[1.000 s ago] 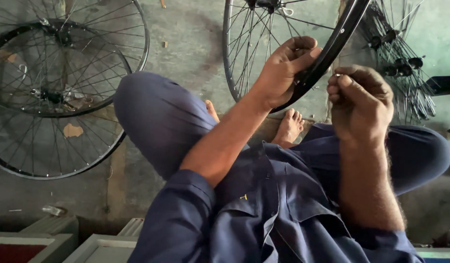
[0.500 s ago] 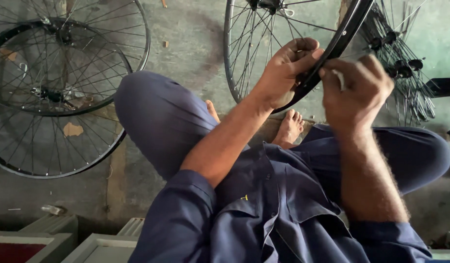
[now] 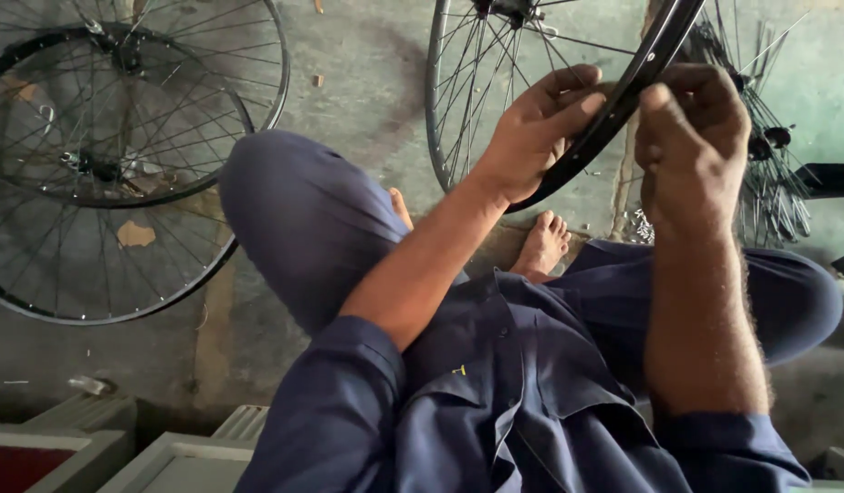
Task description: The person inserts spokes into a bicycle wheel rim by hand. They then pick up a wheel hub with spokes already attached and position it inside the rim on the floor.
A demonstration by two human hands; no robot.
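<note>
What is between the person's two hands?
In the head view, the black wheel rim runs slantwise between the left hand and the right hand. Both hands touch it.

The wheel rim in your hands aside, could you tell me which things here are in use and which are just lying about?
In hand:
black rim
left hand
right hand

Lying about:
stacked wheels
bundle of hubs and spokes
grey boxes

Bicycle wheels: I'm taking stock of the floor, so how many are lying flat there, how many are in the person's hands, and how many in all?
Wheels flat on the floor: 2
Wheel held by left hand and right hand: 1
Total: 3
</note>
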